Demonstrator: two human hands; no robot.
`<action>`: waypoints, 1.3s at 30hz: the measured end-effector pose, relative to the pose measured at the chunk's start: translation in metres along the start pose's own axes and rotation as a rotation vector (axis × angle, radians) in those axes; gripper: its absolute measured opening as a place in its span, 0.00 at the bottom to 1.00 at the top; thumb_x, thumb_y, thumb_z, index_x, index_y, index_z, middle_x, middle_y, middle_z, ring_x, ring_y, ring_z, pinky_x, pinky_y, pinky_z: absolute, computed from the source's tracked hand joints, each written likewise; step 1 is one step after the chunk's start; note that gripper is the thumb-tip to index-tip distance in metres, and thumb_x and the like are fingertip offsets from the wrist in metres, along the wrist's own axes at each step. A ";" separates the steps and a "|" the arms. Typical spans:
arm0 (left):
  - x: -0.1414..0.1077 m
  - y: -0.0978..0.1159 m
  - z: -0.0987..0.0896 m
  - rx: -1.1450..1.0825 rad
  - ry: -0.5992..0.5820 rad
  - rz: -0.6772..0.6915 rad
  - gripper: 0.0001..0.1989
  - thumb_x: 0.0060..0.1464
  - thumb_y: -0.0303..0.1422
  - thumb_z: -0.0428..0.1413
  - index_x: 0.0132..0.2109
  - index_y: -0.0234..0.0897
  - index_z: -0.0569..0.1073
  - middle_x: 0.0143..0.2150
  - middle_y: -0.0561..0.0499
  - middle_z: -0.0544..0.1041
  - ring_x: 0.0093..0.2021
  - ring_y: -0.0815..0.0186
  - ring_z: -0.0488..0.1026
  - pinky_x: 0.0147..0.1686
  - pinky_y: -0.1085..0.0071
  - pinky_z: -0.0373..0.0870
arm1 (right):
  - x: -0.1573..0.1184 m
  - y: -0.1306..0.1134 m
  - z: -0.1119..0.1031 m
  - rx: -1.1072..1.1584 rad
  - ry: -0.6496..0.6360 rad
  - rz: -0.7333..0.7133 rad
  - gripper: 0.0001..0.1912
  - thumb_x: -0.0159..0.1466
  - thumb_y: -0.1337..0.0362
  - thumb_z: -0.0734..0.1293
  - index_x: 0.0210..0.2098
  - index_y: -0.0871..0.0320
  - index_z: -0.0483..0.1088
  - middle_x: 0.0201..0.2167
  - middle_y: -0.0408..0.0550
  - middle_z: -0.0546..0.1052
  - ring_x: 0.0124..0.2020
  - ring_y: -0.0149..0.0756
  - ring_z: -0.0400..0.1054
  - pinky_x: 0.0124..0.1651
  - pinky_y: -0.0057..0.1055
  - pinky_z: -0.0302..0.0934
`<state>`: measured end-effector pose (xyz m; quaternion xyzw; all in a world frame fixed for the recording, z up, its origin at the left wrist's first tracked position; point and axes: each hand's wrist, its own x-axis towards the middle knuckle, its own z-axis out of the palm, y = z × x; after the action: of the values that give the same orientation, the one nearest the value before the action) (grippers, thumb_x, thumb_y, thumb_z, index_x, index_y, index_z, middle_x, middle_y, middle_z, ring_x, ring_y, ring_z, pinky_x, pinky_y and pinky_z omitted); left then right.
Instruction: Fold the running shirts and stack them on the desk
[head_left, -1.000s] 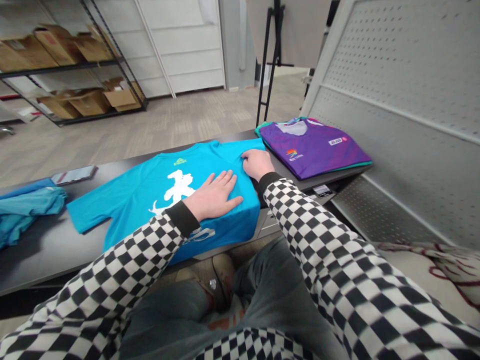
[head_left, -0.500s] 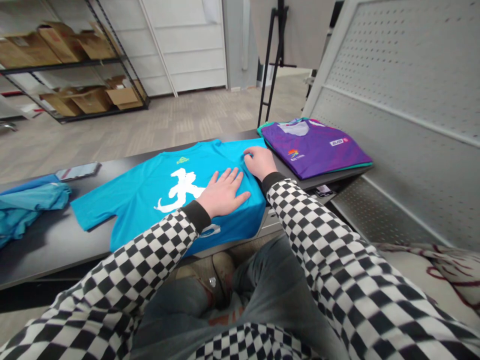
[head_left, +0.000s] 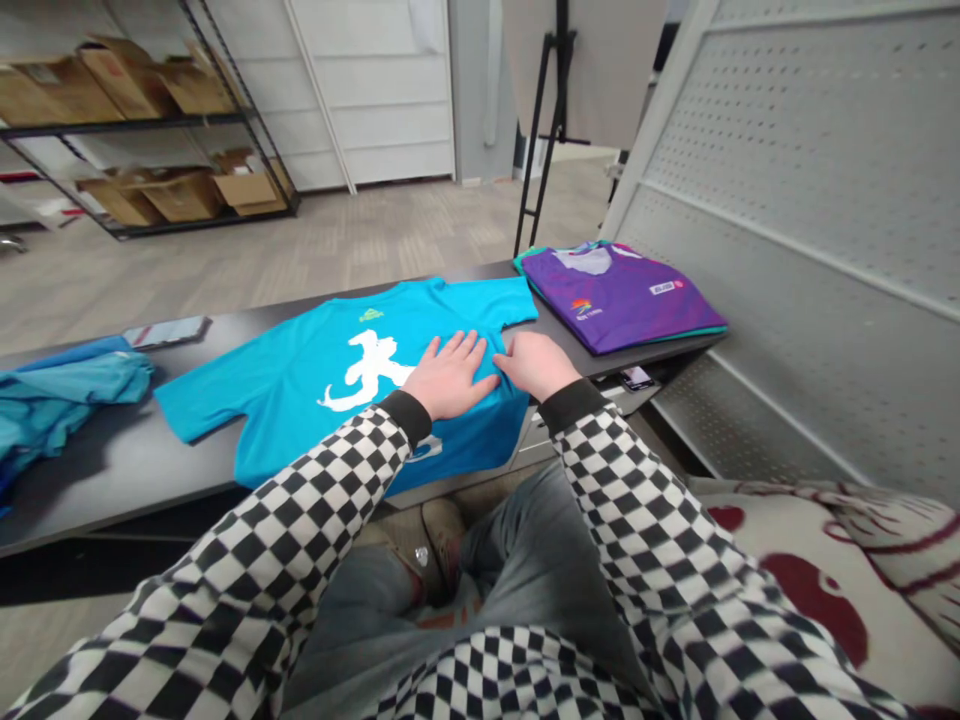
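Note:
A bright blue T-shirt (head_left: 300, 360) with white brush lettering lies spread over the dark table, its lower part hanging over the near edge. My left hand (head_left: 452, 375) rests flat on it, fingers spread, just right of the lettering. At the shirt's right side, below the sleeve, my right hand (head_left: 538, 364) is closed with thumb and fingers pinching the fabric edge. Beyond that hand sits a stack of folded shirts with a purple shirt (head_left: 630, 295) on top.
Crumpled blue clothing (head_left: 67, 400) and a phone-like flat object (head_left: 166, 332) lie on the table (head_left: 150, 480) at left. A perforated panel (head_left: 810, 200) stands at right, an easel (head_left: 544, 130) behind. Shelving with cardboard boxes (head_left: 180, 195) is at the back left.
My right hand has moved from the shirt's right sleeve down toward me, to the side edge. The sleeve now lies fully in view. My left hand stays flat on the shirt.

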<state>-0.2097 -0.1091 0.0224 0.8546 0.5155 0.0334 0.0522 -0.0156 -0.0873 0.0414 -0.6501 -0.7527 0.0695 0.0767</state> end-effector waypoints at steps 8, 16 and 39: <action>0.002 0.000 0.000 -0.014 0.000 -0.003 0.46 0.75 0.60 0.39 0.86 0.36 0.53 0.88 0.41 0.48 0.87 0.46 0.45 0.83 0.39 0.41 | 0.005 -0.010 -0.005 0.044 0.058 0.005 0.14 0.77 0.64 0.65 0.49 0.64 0.82 0.49 0.66 0.87 0.51 0.49 0.82 0.49 0.34 0.66; 0.003 0.000 0.003 -0.012 0.032 0.001 0.46 0.75 0.60 0.39 0.85 0.34 0.55 0.87 0.40 0.49 0.87 0.45 0.46 0.83 0.37 0.43 | 0.004 -0.009 -0.021 0.150 -0.083 0.062 0.14 0.71 0.58 0.74 0.32 0.61 0.81 0.27 0.53 0.82 0.33 0.41 0.75 0.36 0.33 0.60; 0.000 -0.001 0.001 -0.015 0.024 0.005 0.47 0.75 0.62 0.37 0.85 0.34 0.55 0.88 0.40 0.48 0.87 0.45 0.46 0.83 0.38 0.42 | 0.011 0.018 -0.011 0.218 -0.053 0.087 0.19 0.65 0.54 0.80 0.25 0.57 0.75 0.19 0.40 0.71 0.26 0.34 0.65 0.32 0.32 0.55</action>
<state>-0.2099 -0.1086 0.0209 0.8549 0.5139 0.0475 0.0525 0.0030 -0.0742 0.0492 -0.6679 -0.7136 0.1712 0.1241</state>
